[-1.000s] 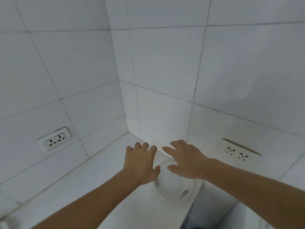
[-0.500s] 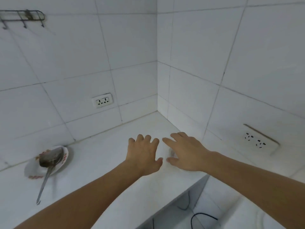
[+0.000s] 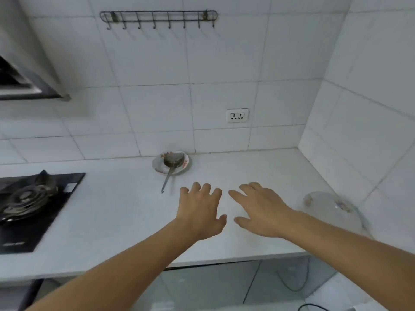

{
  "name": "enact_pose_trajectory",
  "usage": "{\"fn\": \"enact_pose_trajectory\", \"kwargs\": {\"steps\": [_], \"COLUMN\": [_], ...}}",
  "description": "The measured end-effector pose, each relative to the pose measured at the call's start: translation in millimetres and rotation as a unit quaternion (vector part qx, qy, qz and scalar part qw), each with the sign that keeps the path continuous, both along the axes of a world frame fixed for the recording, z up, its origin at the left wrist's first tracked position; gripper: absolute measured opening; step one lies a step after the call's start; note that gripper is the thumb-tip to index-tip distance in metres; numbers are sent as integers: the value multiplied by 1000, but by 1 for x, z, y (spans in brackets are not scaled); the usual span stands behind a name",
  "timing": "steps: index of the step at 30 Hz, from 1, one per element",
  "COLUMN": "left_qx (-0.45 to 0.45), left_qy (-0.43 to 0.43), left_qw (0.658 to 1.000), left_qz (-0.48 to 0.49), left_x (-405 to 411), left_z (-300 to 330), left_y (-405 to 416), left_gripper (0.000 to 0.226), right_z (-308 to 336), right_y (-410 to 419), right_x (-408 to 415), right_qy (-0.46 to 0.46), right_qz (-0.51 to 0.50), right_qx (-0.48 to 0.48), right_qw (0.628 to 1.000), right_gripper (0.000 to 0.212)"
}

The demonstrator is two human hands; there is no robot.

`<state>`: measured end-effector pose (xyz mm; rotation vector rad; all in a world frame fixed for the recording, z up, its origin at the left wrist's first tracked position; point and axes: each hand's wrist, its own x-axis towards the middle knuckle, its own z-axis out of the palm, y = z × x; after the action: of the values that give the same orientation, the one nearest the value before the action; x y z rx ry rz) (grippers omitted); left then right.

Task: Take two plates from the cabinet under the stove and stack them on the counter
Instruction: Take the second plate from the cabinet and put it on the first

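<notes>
A white plate with small flower prints [image 3: 332, 209] lies on the white counter [image 3: 125, 212] at the right, near the side wall; blur hides whether it is one plate or a stack. My left hand [image 3: 201, 209] and my right hand [image 3: 260, 209] hover palm-down over the counter's middle, fingers spread, holding nothing. The right hand is a short way left of the plate and apart from it. The black gas stove [image 3: 31, 207] sits at the left; the cabinet under it is out of view.
A small red-patterned dish holding a metal skimmer [image 3: 171, 163] stands by the back wall. A wall socket [image 3: 237, 115] and a hook rail [image 3: 158, 19] are on the tiles. The range hood [image 3: 27, 81] hangs at the upper left. Cables [image 3: 289, 286] lie under the counter.
The view has swung left from the corner to the stove side. Both hands have stayed open and have come away from the plate, which now lies to their right.
</notes>
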<state>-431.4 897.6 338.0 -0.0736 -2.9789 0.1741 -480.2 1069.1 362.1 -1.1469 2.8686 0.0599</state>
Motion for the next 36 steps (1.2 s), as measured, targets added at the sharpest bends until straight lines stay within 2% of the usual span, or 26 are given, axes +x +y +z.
{"fn": "enact_pose_trajectory", "kwargs": {"steps": [9,16,25,36], "left_qx": [0,16,19,19], "left_qy": [-19,-31,-17,-13], "left_qw": [990,961,894,792], "left_qz": [137,274,448,610], "left_x": [157,302,458,577], "left_z": [-22,-31,-36,-48], "left_y": [-139,-235,-304,-310], "left_gripper": [56,51,55,53], "right_z": [-18,-35,-41,-52], "right_y": [-162,-288,-415,-494], "right_x": [108,219,338,448], "right_qy": [-25,-39,-23,-29], "right_qz": [139,277,469,618], "right_qx": [-3,-13,-24,-31], "right_qw": [990,960,883,785], "right_gripper": [64,60,60,60]}}
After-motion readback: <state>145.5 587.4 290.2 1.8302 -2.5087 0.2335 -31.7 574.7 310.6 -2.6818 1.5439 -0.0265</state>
